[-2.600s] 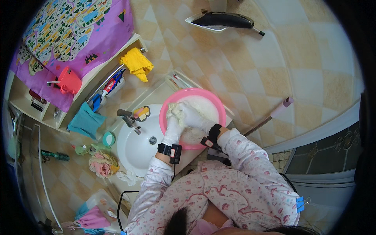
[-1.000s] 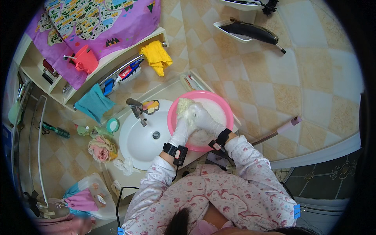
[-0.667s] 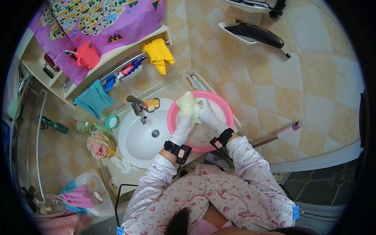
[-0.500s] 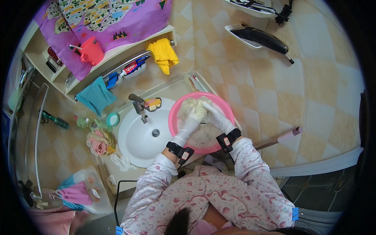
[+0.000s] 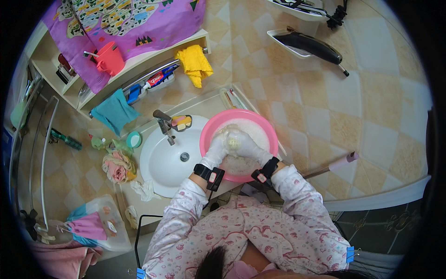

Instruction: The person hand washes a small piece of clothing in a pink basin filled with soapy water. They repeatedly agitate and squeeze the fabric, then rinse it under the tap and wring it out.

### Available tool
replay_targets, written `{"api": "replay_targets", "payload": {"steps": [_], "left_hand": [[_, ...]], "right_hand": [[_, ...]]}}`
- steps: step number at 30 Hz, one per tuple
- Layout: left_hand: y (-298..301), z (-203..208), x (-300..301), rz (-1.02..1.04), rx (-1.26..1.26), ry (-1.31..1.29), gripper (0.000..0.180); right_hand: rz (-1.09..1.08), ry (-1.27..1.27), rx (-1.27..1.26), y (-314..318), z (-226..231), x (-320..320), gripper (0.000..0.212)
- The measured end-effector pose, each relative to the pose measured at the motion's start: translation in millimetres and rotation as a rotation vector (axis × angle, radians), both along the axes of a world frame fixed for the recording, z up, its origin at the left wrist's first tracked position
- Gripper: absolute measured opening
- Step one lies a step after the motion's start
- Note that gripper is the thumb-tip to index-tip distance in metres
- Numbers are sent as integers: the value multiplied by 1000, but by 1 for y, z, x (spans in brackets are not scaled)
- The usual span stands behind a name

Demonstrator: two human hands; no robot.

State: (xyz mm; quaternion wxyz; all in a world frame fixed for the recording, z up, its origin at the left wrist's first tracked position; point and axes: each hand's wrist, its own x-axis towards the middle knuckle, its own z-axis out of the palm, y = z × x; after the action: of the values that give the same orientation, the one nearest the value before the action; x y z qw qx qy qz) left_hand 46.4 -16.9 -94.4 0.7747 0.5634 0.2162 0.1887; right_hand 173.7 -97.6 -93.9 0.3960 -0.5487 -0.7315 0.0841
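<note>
A pink basin (image 5: 239, 113) of sudsy water stands at the right side of the washbasin counter. Inside it, a wet, pale yellowish-white cloth (image 5: 232, 139) is bunched between my two white-gloved hands. My left hand (image 5: 218, 149) closes on the cloth from the left, and my right hand (image 5: 246, 142) presses against it from the right. Suds and the gloves' like colour partly hide the fingers. Each wrist wears a black strap with a small box on it.
Left of the basin is a white sink (image 5: 155, 162) with a metal faucet (image 5: 163, 122) and a soap dish (image 5: 181, 122). A shelf (image 5: 162, 51) with a yellow cloth (image 5: 194, 65) and a blue cloth (image 5: 114, 113) hangs behind. A pink-sleeved rod (image 5: 344, 161) is at the right.
Both hands have moved down and closer together with the cloth, lower in the basin. More white foam shows behind them, where the raised, spread cloth was before.
</note>
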Motion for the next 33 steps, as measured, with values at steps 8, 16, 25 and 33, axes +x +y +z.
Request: {"api": "replay_targets", "payload": {"steps": [8, 16, 25, 33], "left_hand": [[-8, 3, 13, 213, -2, -136, 34], [13, -24, 24, 248, 969, 215, 32], [22, 6, 18, 63, 552, 128, 66], [13, 12, 5, 14, 486, -55, 70]], "right_hand": [[-50, 955, -133, -2, 17, -14, 32], [102, 569, -532, -7, 9, 53, 53], [-88, 110, -271, 9, 46, 33, 51], [-392, -48, -361, 18, 69, 39, 29]]}}
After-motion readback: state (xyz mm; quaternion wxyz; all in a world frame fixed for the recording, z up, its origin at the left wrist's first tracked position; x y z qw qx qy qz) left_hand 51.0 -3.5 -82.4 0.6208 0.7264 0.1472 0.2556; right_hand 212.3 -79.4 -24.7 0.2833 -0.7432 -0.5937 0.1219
